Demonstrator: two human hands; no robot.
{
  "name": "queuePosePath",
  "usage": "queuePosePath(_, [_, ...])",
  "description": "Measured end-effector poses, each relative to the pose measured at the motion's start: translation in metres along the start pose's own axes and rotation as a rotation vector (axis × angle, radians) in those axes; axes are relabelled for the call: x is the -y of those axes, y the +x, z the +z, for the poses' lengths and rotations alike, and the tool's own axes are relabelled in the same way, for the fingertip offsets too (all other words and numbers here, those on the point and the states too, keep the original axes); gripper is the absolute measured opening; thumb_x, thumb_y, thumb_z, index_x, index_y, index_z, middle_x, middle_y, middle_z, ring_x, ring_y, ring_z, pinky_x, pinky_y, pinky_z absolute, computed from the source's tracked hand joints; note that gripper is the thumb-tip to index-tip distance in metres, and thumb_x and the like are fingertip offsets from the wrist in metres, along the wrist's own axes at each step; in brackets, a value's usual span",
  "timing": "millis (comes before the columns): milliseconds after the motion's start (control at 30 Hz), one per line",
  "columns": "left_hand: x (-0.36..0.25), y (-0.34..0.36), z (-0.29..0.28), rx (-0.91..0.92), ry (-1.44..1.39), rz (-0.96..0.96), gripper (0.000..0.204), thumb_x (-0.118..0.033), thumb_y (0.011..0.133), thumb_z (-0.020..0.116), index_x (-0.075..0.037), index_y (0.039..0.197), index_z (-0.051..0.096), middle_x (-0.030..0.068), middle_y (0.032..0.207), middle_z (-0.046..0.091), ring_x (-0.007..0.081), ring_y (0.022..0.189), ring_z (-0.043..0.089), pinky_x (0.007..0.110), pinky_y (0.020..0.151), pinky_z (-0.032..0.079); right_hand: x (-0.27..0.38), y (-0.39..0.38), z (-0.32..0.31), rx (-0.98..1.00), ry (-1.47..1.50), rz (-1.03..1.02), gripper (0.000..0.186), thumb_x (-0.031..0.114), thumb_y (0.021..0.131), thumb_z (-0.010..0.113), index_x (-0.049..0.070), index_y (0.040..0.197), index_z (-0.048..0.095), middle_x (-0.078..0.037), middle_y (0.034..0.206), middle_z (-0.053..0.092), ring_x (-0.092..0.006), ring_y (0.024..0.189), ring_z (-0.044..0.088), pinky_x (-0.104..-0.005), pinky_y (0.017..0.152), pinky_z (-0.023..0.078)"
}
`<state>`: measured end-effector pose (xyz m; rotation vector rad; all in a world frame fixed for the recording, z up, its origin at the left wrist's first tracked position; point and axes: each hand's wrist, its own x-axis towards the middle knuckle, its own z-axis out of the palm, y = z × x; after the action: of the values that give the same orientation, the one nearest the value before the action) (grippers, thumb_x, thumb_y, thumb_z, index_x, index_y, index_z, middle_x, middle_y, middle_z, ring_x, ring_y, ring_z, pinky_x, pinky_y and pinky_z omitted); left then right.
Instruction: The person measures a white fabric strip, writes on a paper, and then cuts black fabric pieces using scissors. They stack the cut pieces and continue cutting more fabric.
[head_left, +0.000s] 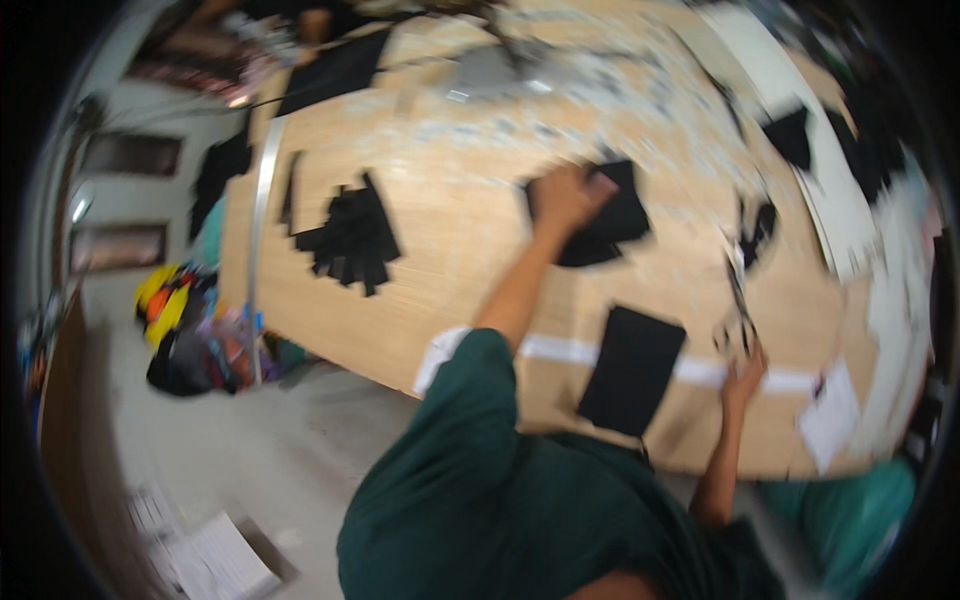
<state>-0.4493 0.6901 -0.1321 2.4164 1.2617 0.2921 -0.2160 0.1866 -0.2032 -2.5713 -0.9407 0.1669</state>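
Over a stack of black fabric pieces (610, 215) on the pale wooden table (470, 290), my left hand (570, 195) has its fingers closed on the cloth, though blurred. Low on the right, my right hand (743, 372) grips the handles of large metal scissors (738, 290), whose blades point away from me. A black fabric rectangle (630, 370) lies between my forearms, near a white strip (555, 348). A heap of short black strips (345, 240) sits at the left.
More black cloth (335, 70) is at the far left corner. A long white board (815, 210) and a white paper (828, 415) line the right. Coloured bundles (180, 330) and papers (225, 560) are on the floor at left; green cloth (840, 520) is below the table's right end.
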Motion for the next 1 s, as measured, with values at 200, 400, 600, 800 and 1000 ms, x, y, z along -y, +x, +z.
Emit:
queuePosePath(200, [0.037,-0.058,-0.006,-0.213,-0.014,-0.773,0.091,-0.075,0.102,0.051,0.000,0.154,0.051,0.0295,0.149,0.058,0.0493,0.138,0.054,0.060,0.116,0.041,0.041,0.018,-0.015,-0.123,-0.040,-0.004,0.060,0.014,0.095,0.078,0.007,0.151,0.056,-0.026,0.145,0.054,-0.0467,0.131,0.052,-0.0567,0.112,0.044])
queuePosePath(400, [0.062,-0.104,-0.023,-0.152,-0.565,-0.780,0.093,-0.061,0.101,0.069,0.013,0.152,0.045,0.0311,0.153,0.056,0.0439,0.143,0.055,0.047,0.121,0.043,0.075,0.039,-0.029,-0.093,-0.032,0.082,0.057,0.013,0.095,0.078,0.008,0.148,0.059,-0.024,0.142,0.054,-0.0435,0.123,0.054,-0.0545,0.106,0.047])
queuePosePath(600, [0.077,-0.098,-0.040,0.090,-0.814,-0.840,0.105,-0.057,0.093,0.083,0.019,0.154,0.042,0.0296,0.151,0.059,0.0388,0.140,0.059,0.041,0.120,0.045,0.081,0.042,-0.028,0.012,0.052,0.024,0.069,0.011,0.091,0.080,0.010,0.154,0.053,-0.024,0.147,0.050,-0.0458,0.126,0.054,-0.0547,0.106,0.048])
queuePosePath(800, [0.083,-0.103,-0.040,0.135,-0.877,-0.759,0.097,-0.058,0.093,0.081,0.010,0.156,0.050,0.0216,0.160,0.055,0.0334,0.147,0.053,0.041,0.122,0.040,0.085,0.048,-0.028,0.087,0.014,0.042,0.069,0.015,0.089,0.082,0.003,0.149,0.051,-0.027,0.143,0.050,-0.0488,0.125,0.056,-0.0556,0.108,0.048])
queuePosePath(1000, [0.077,-0.115,-0.038,0.148,-1.222,-0.727,0.084,-0.051,0.094,0.083,0.008,0.149,0.057,0.0198,0.151,0.063,0.0313,0.140,0.059,0.040,0.118,0.047,0.081,0.080,-0.045,0.375,0.209,0.196,0.052,0.034,0.093,0.074,-0.004,0.126,0.062,-0.023,0.126,0.063,-0.0376,0.105,0.067,-0.0478,0.097,0.056])
